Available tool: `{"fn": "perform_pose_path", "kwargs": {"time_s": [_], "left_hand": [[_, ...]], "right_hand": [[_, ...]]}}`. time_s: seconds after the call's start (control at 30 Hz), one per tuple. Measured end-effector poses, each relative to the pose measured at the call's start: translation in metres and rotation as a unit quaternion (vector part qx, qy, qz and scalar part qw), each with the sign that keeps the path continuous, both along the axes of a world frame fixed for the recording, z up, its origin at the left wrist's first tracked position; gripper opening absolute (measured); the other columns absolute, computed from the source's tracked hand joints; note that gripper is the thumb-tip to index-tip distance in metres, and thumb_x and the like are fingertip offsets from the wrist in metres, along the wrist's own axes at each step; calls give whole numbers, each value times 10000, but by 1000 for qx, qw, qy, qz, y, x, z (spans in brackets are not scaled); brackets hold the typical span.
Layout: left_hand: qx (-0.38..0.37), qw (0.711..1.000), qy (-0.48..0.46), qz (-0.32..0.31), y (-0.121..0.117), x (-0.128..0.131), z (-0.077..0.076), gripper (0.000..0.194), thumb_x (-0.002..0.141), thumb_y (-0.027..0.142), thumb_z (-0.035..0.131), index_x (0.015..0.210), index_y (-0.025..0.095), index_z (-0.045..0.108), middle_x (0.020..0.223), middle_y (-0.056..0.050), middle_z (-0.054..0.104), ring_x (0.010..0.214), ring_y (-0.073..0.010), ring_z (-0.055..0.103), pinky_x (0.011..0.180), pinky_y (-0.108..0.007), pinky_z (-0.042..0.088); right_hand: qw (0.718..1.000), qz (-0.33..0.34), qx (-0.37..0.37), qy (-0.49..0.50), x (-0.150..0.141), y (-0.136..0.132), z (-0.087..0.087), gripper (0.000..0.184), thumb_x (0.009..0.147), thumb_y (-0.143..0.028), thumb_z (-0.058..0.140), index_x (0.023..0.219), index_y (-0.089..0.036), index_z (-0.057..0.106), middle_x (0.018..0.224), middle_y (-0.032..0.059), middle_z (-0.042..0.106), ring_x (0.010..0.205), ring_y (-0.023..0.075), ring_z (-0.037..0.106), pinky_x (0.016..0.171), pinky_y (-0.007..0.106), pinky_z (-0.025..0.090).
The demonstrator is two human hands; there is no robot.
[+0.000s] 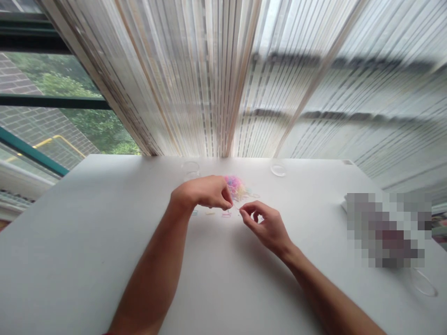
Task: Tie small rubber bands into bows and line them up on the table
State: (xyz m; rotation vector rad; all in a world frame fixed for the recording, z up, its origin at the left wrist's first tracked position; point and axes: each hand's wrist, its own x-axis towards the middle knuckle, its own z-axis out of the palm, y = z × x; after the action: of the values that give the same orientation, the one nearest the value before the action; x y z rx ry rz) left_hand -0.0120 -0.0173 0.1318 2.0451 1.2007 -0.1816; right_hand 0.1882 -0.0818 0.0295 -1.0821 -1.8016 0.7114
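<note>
My left hand (211, 191) arches over the table from the left, its thumb and forefinger pinched together. My right hand (263, 221) comes from the right, also in a pinch, with the fingertips a short gap apart from the left ones. A thin pale strand (236, 207), perhaps a small elastic band, spans between the two pinches. Just behind my left fingertips is a heap of small pastel bands (237, 187) in pink, purple and yellow, partly hidden by that hand. A few loose pieces lie in front of it: a pink one (226, 215), a yellowish one (210, 213) and a greenish one (194, 212).
On the white table (87, 242), a clear round dish or lid (278, 170) lies behind to the right. Clear round pieces (190, 167) sit behind my left hand. A pixelated object (386, 232) is at the right, near a cord loop (424, 284). A striped curtain (195, 83) hangs behind.
</note>
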Motion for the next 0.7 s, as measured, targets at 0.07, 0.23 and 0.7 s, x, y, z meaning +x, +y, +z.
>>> {"fn": "perform_pose_path", "kwargs": {"time_s": [0.07,0.23,0.7], "left_hand": [[11,1000,5,25,2,-9,1,260,753,323,624,873,173,799,720,-15,703,585,-126,546,510,-224,347],[47,995,11,85,6,-34,5,294,762,370,658,959,204,800,882,-24,775,730,-165,646,604,-223,427],[75,992,-18,101,6,-42,5,256,756,332,692,951,200,793,998,-39,790,899,-196,698,706,-224,478]], "right_hand": [[999,2,25,-26,-2,0,-6,80,896,-182,615,844,-196,674,755,11,680,633,124,602,541,225,465],[991,42,89,-91,-9,1,-23,108,917,-147,592,894,-205,680,813,23,635,699,133,601,667,245,517],[987,52,61,-137,-9,3,-30,120,920,-148,574,921,-210,676,848,41,629,703,152,616,664,267,539]]}}
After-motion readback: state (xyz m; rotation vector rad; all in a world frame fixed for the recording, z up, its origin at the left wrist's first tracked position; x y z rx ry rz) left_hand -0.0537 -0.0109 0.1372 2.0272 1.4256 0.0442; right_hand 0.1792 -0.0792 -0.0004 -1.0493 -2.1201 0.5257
